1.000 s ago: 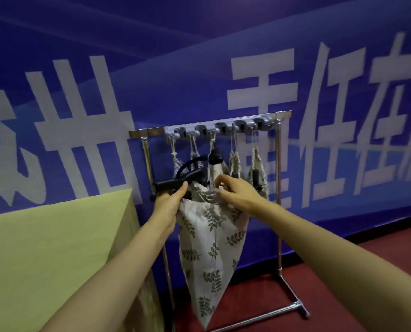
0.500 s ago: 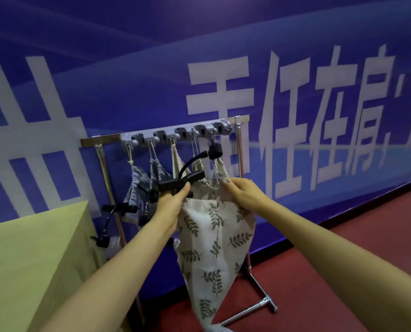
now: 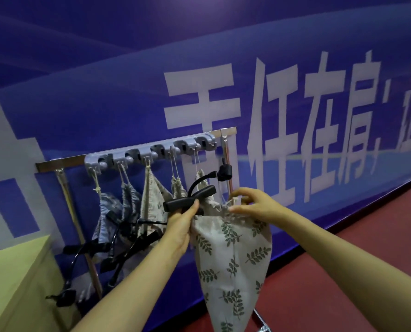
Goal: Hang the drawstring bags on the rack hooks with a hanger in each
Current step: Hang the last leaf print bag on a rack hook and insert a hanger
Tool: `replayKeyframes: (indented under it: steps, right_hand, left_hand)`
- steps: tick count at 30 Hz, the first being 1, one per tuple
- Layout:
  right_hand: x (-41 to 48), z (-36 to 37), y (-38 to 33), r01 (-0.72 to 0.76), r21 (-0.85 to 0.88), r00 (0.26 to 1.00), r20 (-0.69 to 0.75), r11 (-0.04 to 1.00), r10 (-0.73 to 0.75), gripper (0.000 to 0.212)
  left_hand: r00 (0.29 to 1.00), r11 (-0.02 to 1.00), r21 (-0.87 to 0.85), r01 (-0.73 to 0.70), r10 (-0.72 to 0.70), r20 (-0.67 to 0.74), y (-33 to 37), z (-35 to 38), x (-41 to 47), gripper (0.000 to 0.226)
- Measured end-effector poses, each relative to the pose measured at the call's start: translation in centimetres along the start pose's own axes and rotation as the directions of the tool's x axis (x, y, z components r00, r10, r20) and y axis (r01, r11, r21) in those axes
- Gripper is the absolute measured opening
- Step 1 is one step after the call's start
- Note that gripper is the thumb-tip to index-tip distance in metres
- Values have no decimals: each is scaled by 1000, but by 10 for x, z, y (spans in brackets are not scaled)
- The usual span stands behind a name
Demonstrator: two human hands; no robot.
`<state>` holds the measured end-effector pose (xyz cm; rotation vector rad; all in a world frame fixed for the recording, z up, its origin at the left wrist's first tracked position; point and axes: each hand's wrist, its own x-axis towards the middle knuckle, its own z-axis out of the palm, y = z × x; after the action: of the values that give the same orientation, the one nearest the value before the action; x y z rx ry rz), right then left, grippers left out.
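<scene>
- Head view: the leaf-print bag (image 3: pixel 233 255) has been carried rightward along the rack and is now held under the right end of the hook strip (image 3: pixel 151 152), not yet hung.
- The left hand (image 3: pixel 182 226) has its grip closed on the black hanger (image 3: pixel 190 200), which is only partly inside the bag mouth.
- The right hand (image 3: pixel 252 207) has been shifted to the gathered rim, its grip pinched there.
- Four or five hung bags (image 3: pixel 127 204) are seen to the left, so this one is judged among the last.

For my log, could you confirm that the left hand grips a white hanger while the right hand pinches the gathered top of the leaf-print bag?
Not quite: the head view shows the hanger is black, not white. The left hand grips it while the right hand pinches the gathered top of the leaf-print bag.
</scene>
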<state>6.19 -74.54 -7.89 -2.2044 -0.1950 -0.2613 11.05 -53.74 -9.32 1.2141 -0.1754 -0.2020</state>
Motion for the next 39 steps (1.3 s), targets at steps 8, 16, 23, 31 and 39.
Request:
replayKeyframes:
  steps: [8, 16, 23, 31, 39]
  right_hand:
    - [41, -7, 10, 34, 313, 936, -342, 949, 79, 20]
    - [124, -36, -4, -46, 710, 789, -405, 702, 462, 30]
    - [179, -71, -7, -63, 619, 833, -399, 783, 383, 24]
    - [222, -63, -10, 115, 650, 889, -405, 751, 215, 21]
    - [236, -48, -6, 110, 143, 947, -316, 984, -60, 37]
  left_hand:
    - [998, 998, -24, 63, -63, 21, -1, 17, 34, 11]
    - [983, 992, 17, 126, -127, 134, -18, 29, 65, 24]
    - [980, 985, -88, 151, -137, 147, -29, 37, 98, 42]
    - [984, 965, -203, 167, -151, 92, -26, 51, 152, 63]
    - [989, 981, -137, 137, -128, 71, -28, 41, 179, 43]
